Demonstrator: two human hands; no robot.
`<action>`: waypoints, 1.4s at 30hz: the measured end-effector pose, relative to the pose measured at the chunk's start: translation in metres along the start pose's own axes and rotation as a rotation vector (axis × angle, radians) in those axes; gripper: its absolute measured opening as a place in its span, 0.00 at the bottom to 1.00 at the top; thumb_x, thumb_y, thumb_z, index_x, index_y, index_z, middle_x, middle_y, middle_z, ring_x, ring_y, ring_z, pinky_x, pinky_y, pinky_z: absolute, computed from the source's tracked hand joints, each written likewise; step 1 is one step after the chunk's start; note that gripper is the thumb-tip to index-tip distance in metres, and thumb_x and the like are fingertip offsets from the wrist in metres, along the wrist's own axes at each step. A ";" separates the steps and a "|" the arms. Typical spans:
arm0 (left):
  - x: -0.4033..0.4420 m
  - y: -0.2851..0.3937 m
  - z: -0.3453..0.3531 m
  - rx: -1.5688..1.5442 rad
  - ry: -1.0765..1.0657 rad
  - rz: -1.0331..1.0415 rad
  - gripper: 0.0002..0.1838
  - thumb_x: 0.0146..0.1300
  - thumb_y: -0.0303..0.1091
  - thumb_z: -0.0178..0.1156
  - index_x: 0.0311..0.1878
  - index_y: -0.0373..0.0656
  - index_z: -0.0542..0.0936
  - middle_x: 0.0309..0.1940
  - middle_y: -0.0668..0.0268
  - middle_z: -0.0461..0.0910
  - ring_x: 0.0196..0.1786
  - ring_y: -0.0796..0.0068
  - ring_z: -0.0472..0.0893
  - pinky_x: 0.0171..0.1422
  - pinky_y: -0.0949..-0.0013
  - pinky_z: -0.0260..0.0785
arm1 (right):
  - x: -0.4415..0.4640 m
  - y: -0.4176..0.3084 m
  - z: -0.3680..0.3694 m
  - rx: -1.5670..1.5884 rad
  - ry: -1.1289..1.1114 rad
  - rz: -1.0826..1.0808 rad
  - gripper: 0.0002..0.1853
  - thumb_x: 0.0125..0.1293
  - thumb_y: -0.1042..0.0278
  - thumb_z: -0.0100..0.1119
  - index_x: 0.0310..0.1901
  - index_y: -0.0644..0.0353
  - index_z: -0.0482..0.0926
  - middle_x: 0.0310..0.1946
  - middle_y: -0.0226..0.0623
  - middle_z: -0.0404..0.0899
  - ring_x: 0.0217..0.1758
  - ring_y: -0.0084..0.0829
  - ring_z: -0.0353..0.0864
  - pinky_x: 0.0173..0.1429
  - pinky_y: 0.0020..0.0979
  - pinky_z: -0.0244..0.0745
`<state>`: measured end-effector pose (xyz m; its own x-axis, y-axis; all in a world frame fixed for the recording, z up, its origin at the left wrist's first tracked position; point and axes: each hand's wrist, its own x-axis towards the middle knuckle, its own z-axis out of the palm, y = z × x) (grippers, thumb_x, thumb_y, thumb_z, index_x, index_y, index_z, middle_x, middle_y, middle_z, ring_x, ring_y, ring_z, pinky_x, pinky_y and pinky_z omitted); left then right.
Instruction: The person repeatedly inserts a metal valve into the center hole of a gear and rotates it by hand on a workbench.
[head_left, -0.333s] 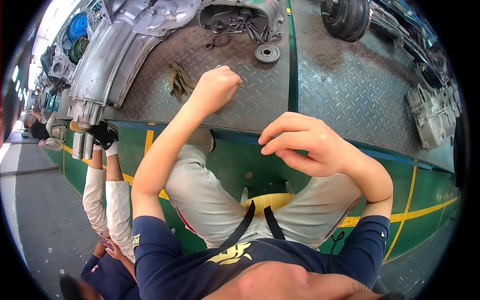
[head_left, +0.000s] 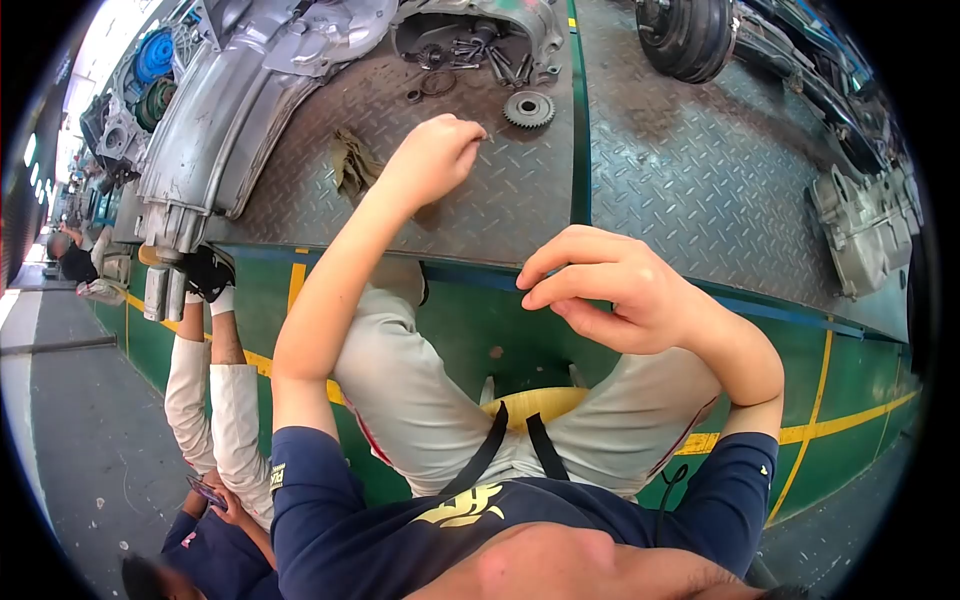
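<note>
My left hand [head_left: 437, 160] hovers over the tread-plate bench top [head_left: 520, 190], its fingers pinched together. Whatever may be between them is hidden. Just beyond it on the plate lies a metal gear [head_left: 529, 109] with a center hole. A crumpled brown rag [head_left: 352, 160] is to the left of that wrist. My right hand [head_left: 610, 285] is raised at the bench's near edge, fingers bent and apart, with nothing visible in them. Farther back, an open housing [head_left: 548, 40] stands over several bolts [head_left: 505, 68], with a thin ring [head_left: 438, 83] in front.
A long gray gearbox casing [head_left: 215, 130] occupies the bench's left side. To the right are a black drum [head_left: 685, 40] and a cast metal housing [head_left: 868, 230]. A seated person [head_left: 215, 530] holds a phone at lower left. A yellow stool [head_left: 540, 405] is under me.
My left hand has moved slightly up and away over the bench, closer to the gear's level. My right hand has stayed in place.
</note>
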<state>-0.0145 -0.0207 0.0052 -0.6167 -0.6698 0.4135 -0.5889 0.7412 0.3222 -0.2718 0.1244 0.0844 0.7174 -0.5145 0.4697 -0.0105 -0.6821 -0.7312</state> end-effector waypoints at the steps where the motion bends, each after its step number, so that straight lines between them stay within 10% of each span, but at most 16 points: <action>1: 0.003 -0.003 -0.002 -0.013 0.006 -0.027 0.09 0.63 0.27 0.64 0.45 0.35 0.84 0.37 0.53 0.84 0.44 0.48 0.83 0.52 0.54 0.76 | 0.000 0.000 0.000 0.002 -0.001 0.002 0.12 0.61 0.83 0.61 0.46 0.63 0.82 0.48 0.41 0.82 0.49 0.44 0.82 0.51 0.39 0.79; 10: 0.009 -0.037 -0.003 -0.406 0.080 -0.500 0.10 0.70 0.26 0.61 0.52 0.36 0.83 0.35 0.65 0.89 0.34 0.81 0.83 0.36 0.74 0.74 | -0.004 0.003 -0.001 -0.006 0.012 0.012 0.15 0.57 0.87 0.60 0.46 0.63 0.84 0.49 0.43 0.83 0.49 0.42 0.84 0.51 0.37 0.79; 18: -0.027 -0.064 -0.021 -1.017 0.142 -0.602 0.06 0.65 0.20 0.67 0.39 0.37 0.78 0.40 0.52 0.88 0.37 0.74 0.87 0.42 0.72 0.81 | -0.003 0.005 -0.002 0.003 0.000 0.006 0.13 0.59 0.85 0.61 0.46 0.63 0.83 0.48 0.42 0.83 0.49 0.43 0.83 0.51 0.39 0.79; 26: -0.047 -0.033 -0.025 -0.444 0.101 -0.365 0.09 0.56 0.23 0.74 0.34 0.36 0.80 0.44 0.61 0.90 0.38 0.80 0.85 0.43 0.72 0.76 | 0.004 0.004 0.001 0.021 -0.006 -0.007 0.12 0.60 0.83 0.61 0.46 0.64 0.82 0.48 0.41 0.82 0.50 0.44 0.82 0.53 0.39 0.79; 30: -0.039 -0.004 -0.017 -0.017 0.153 -0.033 0.13 0.50 0.28 0.76 0.34 0.42 0.80 0.27 0.61 0.79 0.33 0.56 0.81 0.37 0.60 0.76 | 0.007 0.002 0.002 0.017 0.000 -0.024 0.12 0.60 0.83 0.61 0.46 0.63 0.82 0.48 0.41 0.82 0.50 0.44 0.82 0.53 0.39 0.79; 33: -0.030 0.003 -0.007 0.111 0.159 0.117 0.14 0.51 0.31 0.75 0.28 0.42 0.75 0.24 0.62 0.77 0.32 0.59 0.80 0.37 0.58 0.74 | 0.007 0.001 0.003 0.025 0.010 -0.024 0.12 0.60 0.83 0.61 0.46 0.63 0.82 0.48 0.42 0.82 0.50 0.45 0.82 0.53 0.40 0.79; 42: -0.003 -0.003 0.008 0.102 0.214 -0.037 0.15 0.56 0.35 0.77 0.30 0.37 0.80 0.24 0.59 0.81 0.27 0.59 0.81 0.33 0.62 0.73 | 0.004 -0.001 0.006 0.014 -0.008 -0.018 0.13 0.60 0.84 0.61 0.46 0.63 0.83 0.49 0.42 0.82 0.50 0.44 0.82 0.53 0.39 0.79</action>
<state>-0.0154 -0.0213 -0.0039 -0.4753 -0.6638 0.5774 -0.6658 0.7004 0.2571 -0.2647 0.1262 0.0841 0.7232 -0.4981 0.4785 0.0118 -0.6837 -0.7296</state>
